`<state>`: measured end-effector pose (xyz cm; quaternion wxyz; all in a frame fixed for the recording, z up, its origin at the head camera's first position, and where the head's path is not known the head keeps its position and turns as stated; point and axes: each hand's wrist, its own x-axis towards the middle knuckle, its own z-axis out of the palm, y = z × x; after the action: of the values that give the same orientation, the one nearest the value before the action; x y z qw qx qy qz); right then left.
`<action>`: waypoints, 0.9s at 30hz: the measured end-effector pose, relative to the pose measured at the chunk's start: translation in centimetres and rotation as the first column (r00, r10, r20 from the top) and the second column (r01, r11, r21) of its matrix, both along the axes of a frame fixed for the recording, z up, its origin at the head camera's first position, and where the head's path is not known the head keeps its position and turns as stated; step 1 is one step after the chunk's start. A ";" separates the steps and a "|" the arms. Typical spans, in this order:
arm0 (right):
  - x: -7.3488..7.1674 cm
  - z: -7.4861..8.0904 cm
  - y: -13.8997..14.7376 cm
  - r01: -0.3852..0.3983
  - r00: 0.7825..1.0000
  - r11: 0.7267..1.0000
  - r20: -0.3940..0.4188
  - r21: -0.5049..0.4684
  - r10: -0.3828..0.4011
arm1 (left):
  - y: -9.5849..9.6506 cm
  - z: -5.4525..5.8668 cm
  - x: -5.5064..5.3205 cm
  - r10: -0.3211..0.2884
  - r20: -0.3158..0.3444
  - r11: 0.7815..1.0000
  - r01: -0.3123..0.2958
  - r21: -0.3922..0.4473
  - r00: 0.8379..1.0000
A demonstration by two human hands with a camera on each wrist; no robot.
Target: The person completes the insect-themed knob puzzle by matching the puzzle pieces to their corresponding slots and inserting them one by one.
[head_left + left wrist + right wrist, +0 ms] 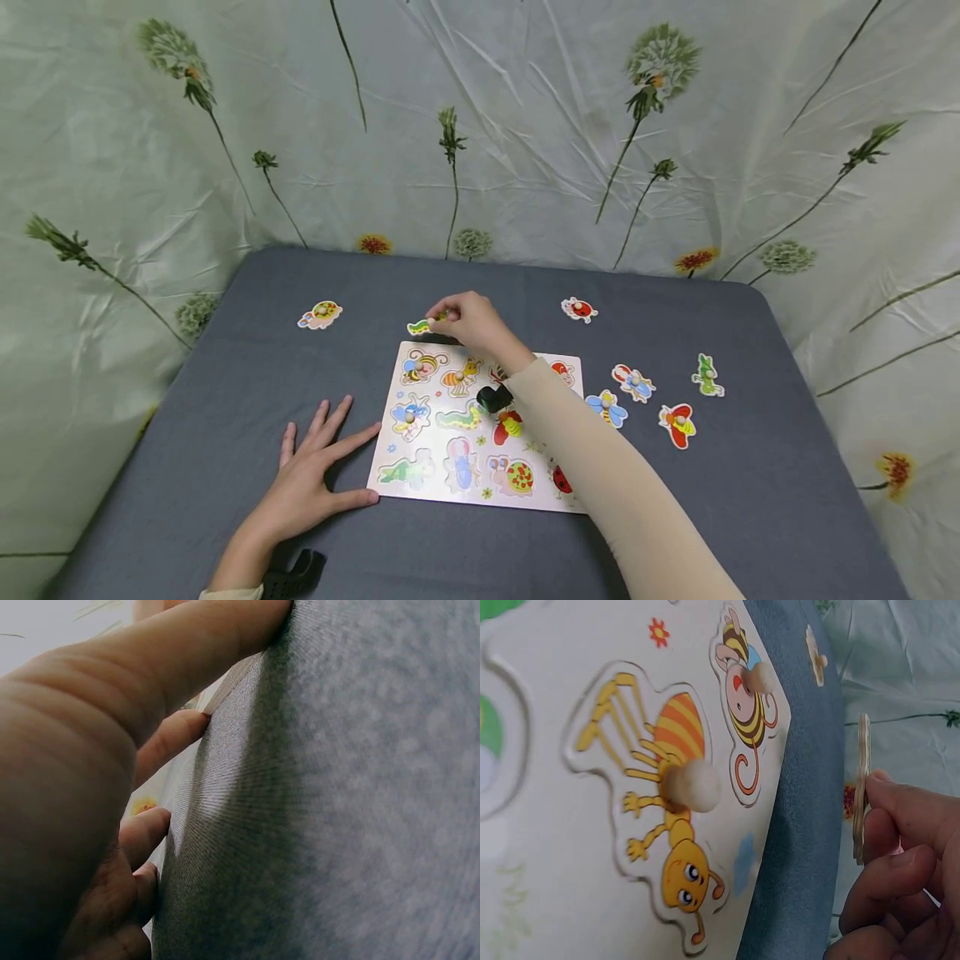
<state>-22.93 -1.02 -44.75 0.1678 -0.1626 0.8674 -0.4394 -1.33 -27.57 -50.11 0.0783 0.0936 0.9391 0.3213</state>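
My right hand [472, 321] pinches a green caterpillar puzzle piece [418, 327] just beyond the far edge of the puzzle board [438, 487]. In the right wrist view the caterpillar piece [862, 791] shows edge-on, raised off the cloth. My left hand [303, 483] rests on the table with fingers spread, thumb and forefinger touching the board's left edge. A bee piece [422, 367], an ant piece [460, 379] and a blue winged insect piece [410, 417] sit in their recesses. The caterpillar recess [459, 418] is bare. My right forearm hides part of the board's right side.
Loose on the grey cloth [360, 283] lie a snail piece [320, 315] at the left and a ladybug piece [579, 309] behind. To the right are a grasshopper piece [707, 377], a red butterfly piece [678, 426] and two blue-winged insect pieces. A flowered curtain [525, 167] hangs behind.
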 end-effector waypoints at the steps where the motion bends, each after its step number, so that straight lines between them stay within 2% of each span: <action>1: 0.1 0.0 0.1 0.004 1.000 1.000 0.003 -0.001 -0.004 | 0.0 0.0 0.0 -0.001 0.000 1.000 0.001 0.001 1.000; 5: 0.7 0.0 0.6 0.023 1.000 1.000 0.014 -0.003 -0.023 | -0.1 -0.1 -0.1 -0.003 -0.005 1.000 0.003 0.003 1.000; 27: 3.1 -0.3 2.6 0.001 1.000 0.999 -0.011 -0.052 -0.002 | -0.3 -0.8 -0.2 0.002 -0.033 1.000 -0.002 0.006 0.999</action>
<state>-19.83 1.53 -45.02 0.1583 -0.1686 0.8568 -0.4609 -1.50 -27.86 -50.92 0.0621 0.0983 0.9394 0.3225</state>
